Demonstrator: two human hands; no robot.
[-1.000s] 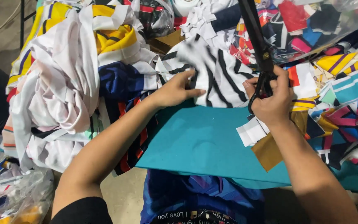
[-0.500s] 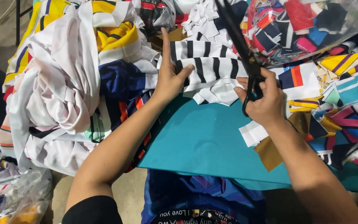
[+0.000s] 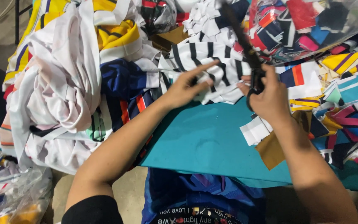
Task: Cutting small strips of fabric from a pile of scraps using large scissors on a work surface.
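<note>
My right hand [image 3: 272, 97] grips the handles of black scissors [image 3: 245, 47], whose long blades point up and to the left over the fabric. My left hand [image 3: 185, 85] rests on a white cloth with black stripes [image 3: 212, 62], index finger stretched toward the scissors, fingers pinching the cloth's lower edge. The striped cloth lies bunched at the far edge of a teal work surface [image 3: 204, 141]. Both hands are close together, a few centimetres apart.
A big heap of white, yellow and navy fabric [image 3: 63, 83] fills the left. Small colourful cloth pieces [image 3: 344, 79] lie piled at the right, some in a clear plastic bag [image 3: 307, 25]. A white scrap [image 3: 255, 130] and a brown piece [image 3: 270, 151] lie on the teal surface.
The striped cloth has been gathered up off the teal surface. My left hand shifted right toward the scissors and now points a finger. The scissors tilted further left.
</note>
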